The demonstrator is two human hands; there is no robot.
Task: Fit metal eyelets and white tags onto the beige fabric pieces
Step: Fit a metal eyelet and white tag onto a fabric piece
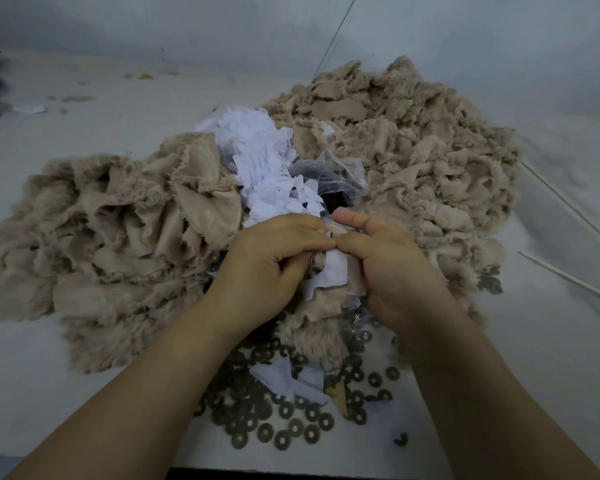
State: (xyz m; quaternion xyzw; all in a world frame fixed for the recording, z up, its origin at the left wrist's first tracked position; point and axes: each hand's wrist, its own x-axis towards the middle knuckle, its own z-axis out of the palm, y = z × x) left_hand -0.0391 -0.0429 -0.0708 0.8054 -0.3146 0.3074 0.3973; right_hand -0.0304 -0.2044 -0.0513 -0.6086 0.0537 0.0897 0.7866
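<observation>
Hands: two, both bare, meeting at the middle of the view, just in front of the white tag heap [257,157].
Left hand [267,261]: knuckles up, fingers curled inward, thumb and forefinger pinching the top edge of a small beige piece [355,278] backed by one white tag [333,271].
Right hand [399,268]: thumb pressed to the same edge, tip to tip with the left thumb; forefinger stretched straight over the top; other fingers curled under, gripping the piece.
Held piece: one beige piece and one tag, lifted between both hands, nearer the person than the tag heap; whether an eyelet is on it cannot be told.
Beige fabric piles: two, one [118,244] left of the tag heap, a larger one [413,150] right of and behind it.
White tags: one heap of too many to count; two or three loose ones [291,379] lie well in front of it, among the eyelets.
Metal eyelets [284,410]: dozens of flat rings, too many to count, scattered on the table [551,341] under the forearms.
Clear plastic bag [336,171]: one, crumpled, touching the tag heap's right side.
Thin white sticks [568,277]: two, on the table well right of the heap.
</observation>
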